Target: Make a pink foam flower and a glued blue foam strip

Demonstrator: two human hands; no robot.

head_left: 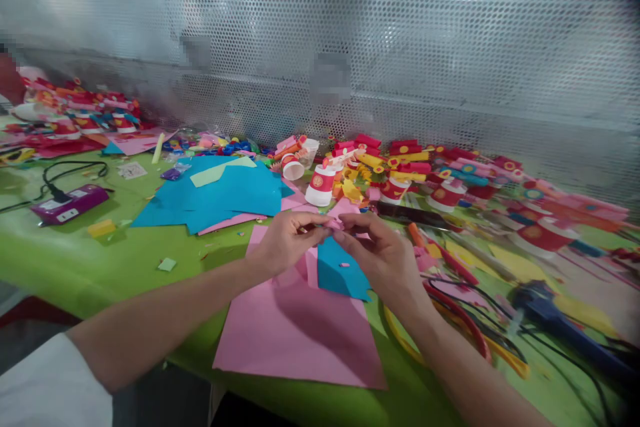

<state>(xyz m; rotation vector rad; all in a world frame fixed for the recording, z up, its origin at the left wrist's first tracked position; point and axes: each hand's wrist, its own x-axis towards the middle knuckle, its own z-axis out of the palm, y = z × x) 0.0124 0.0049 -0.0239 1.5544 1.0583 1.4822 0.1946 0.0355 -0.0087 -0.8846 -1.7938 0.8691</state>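
Note:
Between the fingertips of my left hand (289,240) and my right hand (383,250) is a small pink paper piece (336,221), pinched from both sides. Both hands are closed, and the fingers partly cover the piece. They hover above a large pink paper sheet (300,333) lying at the front of the table. A blue paper piece (343,270) rests on that sheet, with a tiny pink scrap (344,265) on it. Just beyond my hands stands a red-and-white paper cup (321,187).
Blue sheets (235,193) lie left of my hands. A purple power strip (73,205) sits at far left. On the right are a blue glue gun (565,330), yellow-handled scissors (505,353) and a black-bladed knife (417,215). Decorated cups (447,195) line the metal mesh panel (425,67).

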